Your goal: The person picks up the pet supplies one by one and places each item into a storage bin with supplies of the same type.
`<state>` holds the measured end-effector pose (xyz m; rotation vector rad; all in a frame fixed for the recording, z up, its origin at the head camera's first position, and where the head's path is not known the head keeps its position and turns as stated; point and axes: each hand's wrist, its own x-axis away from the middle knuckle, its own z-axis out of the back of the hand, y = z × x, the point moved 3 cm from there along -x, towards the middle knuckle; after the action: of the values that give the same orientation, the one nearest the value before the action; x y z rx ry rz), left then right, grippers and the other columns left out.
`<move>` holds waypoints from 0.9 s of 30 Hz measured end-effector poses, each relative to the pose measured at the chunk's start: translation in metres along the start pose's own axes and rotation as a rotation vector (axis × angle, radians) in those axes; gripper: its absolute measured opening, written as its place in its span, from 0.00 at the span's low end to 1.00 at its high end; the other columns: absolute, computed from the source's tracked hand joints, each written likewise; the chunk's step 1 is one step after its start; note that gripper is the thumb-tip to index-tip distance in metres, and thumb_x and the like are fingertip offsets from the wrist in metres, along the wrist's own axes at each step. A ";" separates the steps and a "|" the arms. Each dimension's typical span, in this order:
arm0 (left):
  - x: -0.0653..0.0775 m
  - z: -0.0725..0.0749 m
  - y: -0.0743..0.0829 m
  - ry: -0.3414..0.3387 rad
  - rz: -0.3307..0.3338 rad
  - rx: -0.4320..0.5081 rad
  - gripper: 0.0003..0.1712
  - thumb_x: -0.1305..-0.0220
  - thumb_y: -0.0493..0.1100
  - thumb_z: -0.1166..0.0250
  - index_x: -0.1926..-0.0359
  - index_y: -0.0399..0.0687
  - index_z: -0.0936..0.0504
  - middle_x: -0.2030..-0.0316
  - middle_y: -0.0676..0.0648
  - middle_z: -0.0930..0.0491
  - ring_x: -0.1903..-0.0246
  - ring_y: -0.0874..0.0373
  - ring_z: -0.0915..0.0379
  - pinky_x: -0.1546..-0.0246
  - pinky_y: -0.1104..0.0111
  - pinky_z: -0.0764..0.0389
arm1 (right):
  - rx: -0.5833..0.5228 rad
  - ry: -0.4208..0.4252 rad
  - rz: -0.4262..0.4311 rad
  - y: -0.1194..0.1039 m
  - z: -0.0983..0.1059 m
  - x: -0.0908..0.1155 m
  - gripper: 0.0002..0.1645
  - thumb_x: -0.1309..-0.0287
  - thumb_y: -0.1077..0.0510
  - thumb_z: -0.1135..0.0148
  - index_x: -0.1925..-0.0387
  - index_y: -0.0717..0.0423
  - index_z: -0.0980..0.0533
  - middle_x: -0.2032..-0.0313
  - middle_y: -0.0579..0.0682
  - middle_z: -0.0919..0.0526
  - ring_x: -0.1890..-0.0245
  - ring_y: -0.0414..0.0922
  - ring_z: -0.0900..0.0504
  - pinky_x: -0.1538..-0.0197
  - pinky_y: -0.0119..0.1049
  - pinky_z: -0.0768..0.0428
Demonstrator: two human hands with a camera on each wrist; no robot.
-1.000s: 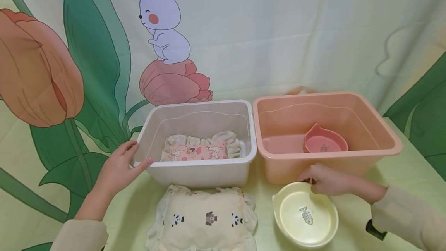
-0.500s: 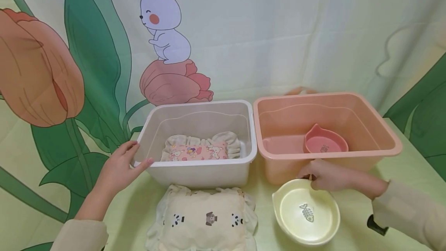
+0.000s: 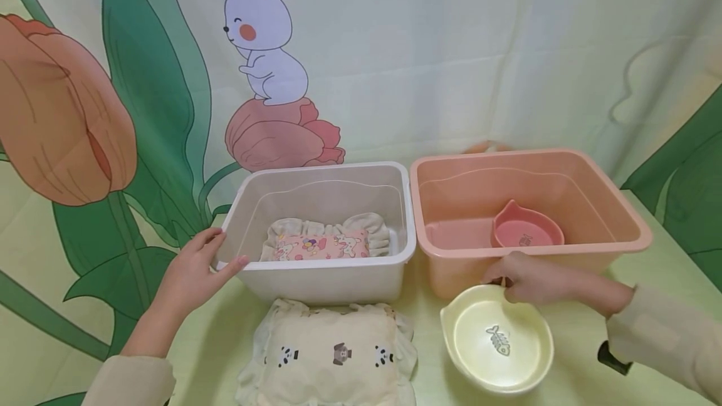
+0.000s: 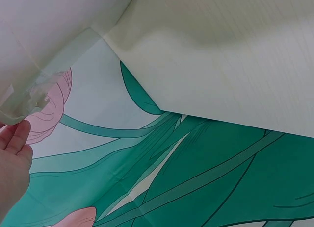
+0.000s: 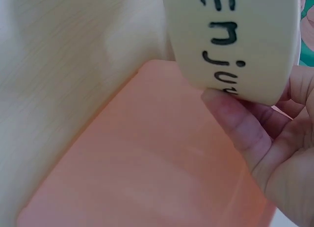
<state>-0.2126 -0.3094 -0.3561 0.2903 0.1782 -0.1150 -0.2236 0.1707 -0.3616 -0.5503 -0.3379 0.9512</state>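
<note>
Two bins, two bowls, two cushions, two hands, so pairs of everything here. The right hand [image 3: 536,279] has its fingers pinched on the rim of the yellow bowl [image 3: 496,343]; the bowl hangs on the near side of those fingers, tipped so you can see the fish skeleton [image 3: 498,341] inside. From the right wrist you also get black lettering [image 5: 224,33] on its outer wall, just above the fingers. Right behind those fingers is the peach bin [image 3: 451,271], with the one pink bowl [image 3: 527,230] sitting inside, past the front rim.

Left hand [image 3: 192,274]: fingers spread, thumb apart from the rest, resting on the near left corner of the white bin [image 3: 321,284]. One pink cushion [image 3: 321,246] lies in there, to the right of those fingers. The cream cushion [image 3: 333,356] is on the desk [image 3: 211,343], between the two hands and closer to the person.

Compared with half a second ago, the right fingers and yellow bowl have gone up a touch, so the knuckles now overlap the peach bin's front rim. Left fingers, bins, cushions and pink bowl haven't budged.
</note>
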 end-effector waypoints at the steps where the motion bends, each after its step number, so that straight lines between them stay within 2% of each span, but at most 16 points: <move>1: 0.000 0.000 0.000 -0.001 0.001 0.000 0.45 0.45 0.65 0.47 0.39 0.33 0.39 0.40 0.36 0.41 0.44 0.39 0.43 0.50 0.42 0.37 | 0.002 -0.001 -0.001 -0.001 0.001 0.000 0.24 0.61 0.75 0.49 0.69 0.45 0.21 0.75 0.37 0.22 0.75 0.31 0.29 0.72 0.24 0.29; 10: 0.000 0.001 0.000 -0.005 0.004 -0.001 0.45 0.45 0.65 0.47 0.39 0.32 0.39 0.40 0.36 0.41 0.44 0.38 0.43 0.50 0.42 0.37 | -0.008 -0.035 -0.030 -0.011 0.010 0.002 0.23 0.59 0.74 0.49 0.69 0.43 0.23 0.75 0.38 0.24 0.73 0.33 0.29 0.71 0.24 0.30; 16: -0.001 0.001 0.001 0.007 -0.008 -0.006 0.45 0.45 0.64 0.46 0.40 0.32 0.38 0.40 0.36 0.40 0.44 0.39 0.42 0.51 0.42 0.36 | -0.001 -0.040 -0.014 -0.017 0.016 0.002 0.24 0.60 0.75 0.51 0.70 0.43 0.23 0.76 0.37 0.24 0.75 0.31 0.30 0.72 0.24 0.30; 23: -0.001 0.003 0.002 0.002 -0.008 -0.008 0.45 0.45 0.64 0.46 0.40 0.32 0.38 0.40 0.36 0.40 0.44 0.39 0.42 0.50 0.43 0.36 | -0.007 -0.068 -0.108 -0.021 0.022 0.002 0.23 0.57 0.73 0.49 0.69 0.41 0.23 0.74 0.37 0.23 0.73 0.33 0.29 0.69 0.26 0.29; 27: -0.001 0.004 0.002 -0.006 -0.006 -0.009 0.45 0.45 0.64 0.46 0.40 0.32 0.38 0.40 0.36 0.40 0.44 0.39 0.43 0.50 0.43 0.37 | 0.016 -0.068 -0.120 -0.024 0.025 0.001 0.23 0.57 0.72 0.49 0.69 0.40 0.22 0.75 0.36 0.24 0.73 0.33 0.29 0.69 0.26 0.29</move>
<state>-0.2128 -0.3085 -0.3520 0.2807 0.1740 -0.1208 -0.2196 0.1676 -0.3272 -0.4783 -0.4192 0.8575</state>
